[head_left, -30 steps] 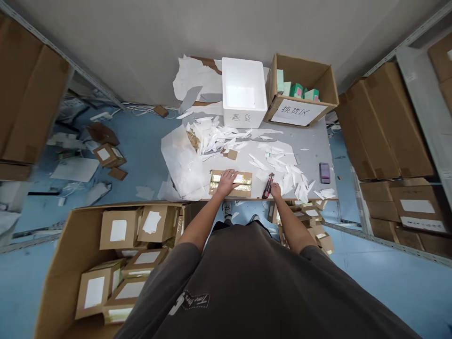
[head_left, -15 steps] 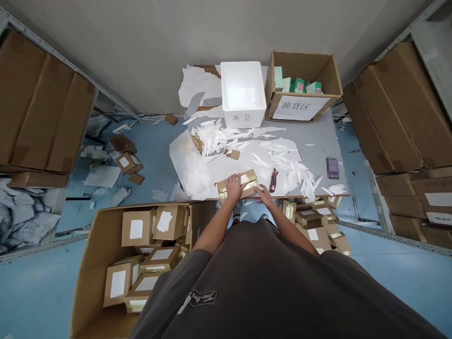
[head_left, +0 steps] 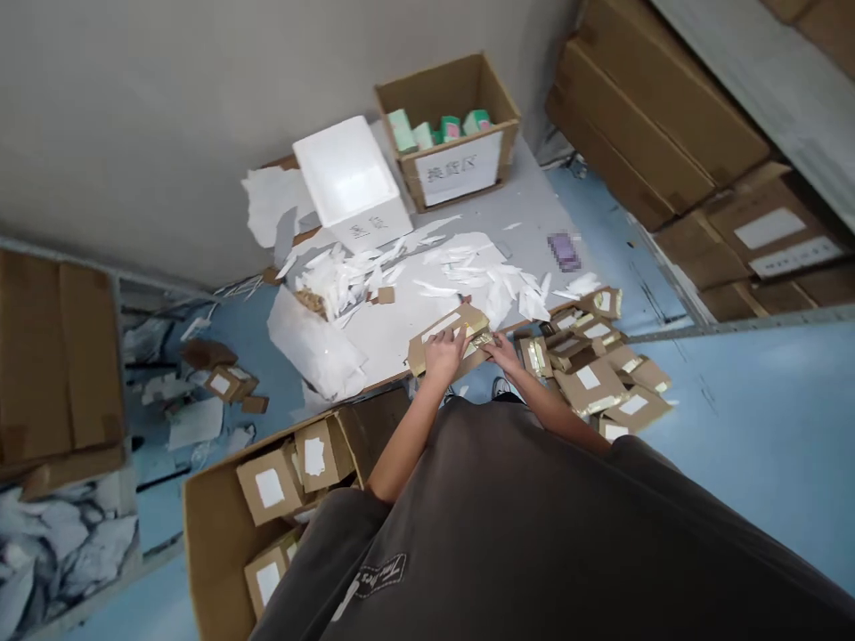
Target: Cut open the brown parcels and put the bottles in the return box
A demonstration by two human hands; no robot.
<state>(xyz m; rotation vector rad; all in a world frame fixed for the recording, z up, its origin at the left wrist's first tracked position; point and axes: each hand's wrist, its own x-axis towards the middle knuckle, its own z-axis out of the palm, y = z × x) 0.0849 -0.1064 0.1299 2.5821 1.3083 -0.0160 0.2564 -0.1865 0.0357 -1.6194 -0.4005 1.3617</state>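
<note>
A flat cardboard box with a white label and shiny yellowish packing tape lies at the table's front edge. My left hand grips the box from above, fingers across its top. At the right end, my right hand has its fingers closed on the tape, which looks crumpled and partly lifted; the exact grip is too small to see. Behind the box lie torn white paper strips and a small cardboard scrap. The red cutter is mostly hidden, with only a reddish bit showing behind the box.
A white foam box and a carton holding green-and-white boxes stand at the table's back. A large carton of parcels is at lower left. Several opened boxes lie on the floor at right, near shelves of cartons.
The view has turned toward the right, showing more floor boxes there. The box has tilted up at its right side, and the tape under my right hand looks more lifted. The cutter has become mostly hidden.
</note>
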